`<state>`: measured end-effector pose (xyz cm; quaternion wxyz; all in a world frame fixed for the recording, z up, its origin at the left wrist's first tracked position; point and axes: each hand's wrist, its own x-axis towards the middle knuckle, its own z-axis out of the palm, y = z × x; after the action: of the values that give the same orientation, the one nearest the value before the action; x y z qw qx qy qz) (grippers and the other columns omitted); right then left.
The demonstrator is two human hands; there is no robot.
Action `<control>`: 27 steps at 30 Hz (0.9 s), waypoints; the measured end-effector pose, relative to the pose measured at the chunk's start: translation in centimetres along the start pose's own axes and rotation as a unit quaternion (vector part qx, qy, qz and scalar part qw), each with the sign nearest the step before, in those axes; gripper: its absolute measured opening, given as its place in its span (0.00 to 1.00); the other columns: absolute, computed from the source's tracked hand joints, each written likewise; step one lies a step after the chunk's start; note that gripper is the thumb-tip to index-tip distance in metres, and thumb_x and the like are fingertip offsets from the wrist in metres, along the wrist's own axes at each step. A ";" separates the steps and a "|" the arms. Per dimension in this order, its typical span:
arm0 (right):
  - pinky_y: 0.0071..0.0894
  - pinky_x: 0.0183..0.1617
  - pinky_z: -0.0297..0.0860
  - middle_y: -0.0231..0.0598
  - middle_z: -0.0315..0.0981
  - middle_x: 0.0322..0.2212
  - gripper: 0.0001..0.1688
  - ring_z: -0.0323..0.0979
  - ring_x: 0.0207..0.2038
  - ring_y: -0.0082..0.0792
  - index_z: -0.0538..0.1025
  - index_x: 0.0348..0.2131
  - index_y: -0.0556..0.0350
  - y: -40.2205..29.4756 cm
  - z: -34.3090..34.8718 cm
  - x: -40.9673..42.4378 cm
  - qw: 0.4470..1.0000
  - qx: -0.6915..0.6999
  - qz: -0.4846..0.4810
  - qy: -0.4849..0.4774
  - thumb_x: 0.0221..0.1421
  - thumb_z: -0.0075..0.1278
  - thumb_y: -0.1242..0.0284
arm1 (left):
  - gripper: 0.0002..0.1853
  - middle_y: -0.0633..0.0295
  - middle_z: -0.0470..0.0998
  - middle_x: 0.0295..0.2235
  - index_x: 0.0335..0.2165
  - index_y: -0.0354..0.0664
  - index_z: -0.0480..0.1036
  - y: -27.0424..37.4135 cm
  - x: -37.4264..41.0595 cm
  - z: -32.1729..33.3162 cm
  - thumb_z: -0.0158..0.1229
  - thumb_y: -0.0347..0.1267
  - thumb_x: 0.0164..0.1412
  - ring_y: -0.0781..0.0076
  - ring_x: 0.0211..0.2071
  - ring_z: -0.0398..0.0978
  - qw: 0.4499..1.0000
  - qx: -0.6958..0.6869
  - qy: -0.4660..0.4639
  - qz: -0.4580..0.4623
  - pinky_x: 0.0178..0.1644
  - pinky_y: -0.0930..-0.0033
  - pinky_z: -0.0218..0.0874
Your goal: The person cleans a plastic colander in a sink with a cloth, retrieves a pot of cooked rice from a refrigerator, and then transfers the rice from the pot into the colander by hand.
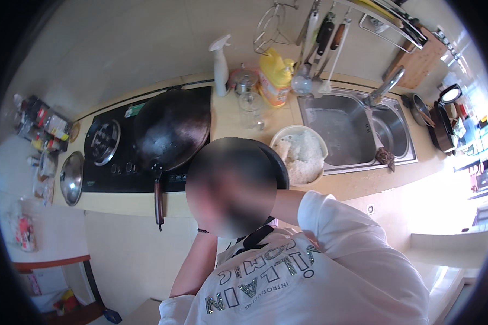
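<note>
A round blur covers the middle of the view and hides both my hands, so what they hold cannot be told. My left forearm (197, 256) rises from below, with a dark bracelet (203, 230) at the wrist. From the right, my right forearm (286, 203) reaches into the same blurred patch. The edge of a dark round pan or pot (284, 166) shows behind the blur. Just right of it stands a cream-coloured basin (324, 153) holding white, lumpy contents. To the left, a large dark wok (173, 130) sits on the black cooktop (95, 178), its handle (158, 203) pointing towards me.
A double stainless steel sink (337, 130) with a faucet (386, 87) lies right. Along the wall stand a white spray bottle (220, 69), a glass jug (251, 109) and a yellow bottle (274, 81). Utensils (325, 36) hang above. A metal lid (71, 178) rests at the left.
</note>
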<state>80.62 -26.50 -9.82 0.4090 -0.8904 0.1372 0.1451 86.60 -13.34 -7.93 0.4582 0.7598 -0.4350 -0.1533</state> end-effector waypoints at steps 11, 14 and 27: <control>0.34 0.48 0.65 0.51 0.70 0.37 0.28 0.68 0.43 0.45 0.70 0.43 0.58 0.8 -9.9 -10.6 0.978 0.100 0.052 0.178 0.43 0.56 0.63 | 0.20 0.55 0.67 0.48 0.52 0.36 0.59 -3.7 -0.5 -0.3 0.34 0.33 0.66 0.65 0.46 0.67 0.998 -0.052 0.015 0.029 0.50 0.67 0.61; 0.35 0.49 0.65 0.48 0.68 0.41 0.27 0.68 0.43 0.45 0.70 0.42 0.56 3.8 -13.7 -13.7 0.952 -0.038 0.097 0.287 0.41 0.58 0.67 | 0.22 0.55 0.67 0.47 0.51 0.37 0.61 -2.1 -0.5 -0.8 0.48 0.33 0.58 0.60 0.47 0.67 0.994 0.060 0.051 0.075 0.51 0.65 0.60; 0.36 0.53 0.62 0.42 0.65 0.44 0.27 0.62 0.51 0.44 0.71 0.45 0.48 17.5 -12.2 -13.1 0.937 -0.257 0.030 0.235 0.42 0.47 0.83 | 0.34 0.57 0.70 0.46 0.50 0.34 0.62 1.8 0.3 -1.5 0.37 0.11 0.40 0.68 0.48 0.67 0.947 -0.249 0.108 -0.171 0.56 0.70 0.54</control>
<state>63.95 -45.20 -9.42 0.1183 -0.9693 0.2139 -0.0254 86.81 -13.08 -5.56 0.6440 0.6963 -0.1947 -0.2499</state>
